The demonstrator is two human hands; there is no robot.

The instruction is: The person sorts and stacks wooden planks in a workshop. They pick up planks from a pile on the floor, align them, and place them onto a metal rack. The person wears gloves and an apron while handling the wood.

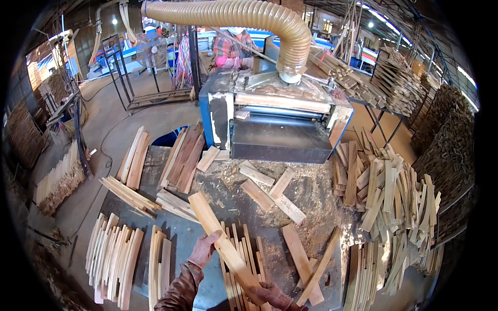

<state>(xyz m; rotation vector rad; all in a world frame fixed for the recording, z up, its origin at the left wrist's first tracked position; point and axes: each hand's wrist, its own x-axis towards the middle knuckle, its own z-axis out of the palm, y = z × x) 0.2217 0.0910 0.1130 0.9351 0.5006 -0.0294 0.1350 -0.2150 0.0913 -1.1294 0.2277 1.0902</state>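
Observation:
A long pale wooden board [224, 243] slants across the front middle of the table, held up in both hands. My left hand [204, 250], in a pinkish work glove, is closed on the board's left edge near its middle. My right hand [272, 295], gloved too, grips its near end at the lower edge of the view. Under the board lies a row of narrow wooden strips [258, 259], partly hidden by it. To the right of the board, a few loose planks [296, 250] lie crossed on the sawdust.
A planer machine [280, 136] with a ribbed hose [233, 11] stands across the table. Sorted strip bundles [115, 254] lie at left; a jumbled heap of strips [399, 192] rises at right. Short offcuts [258, 194] lie amid sawdust. Another person [233, 49] stands behind the machine.

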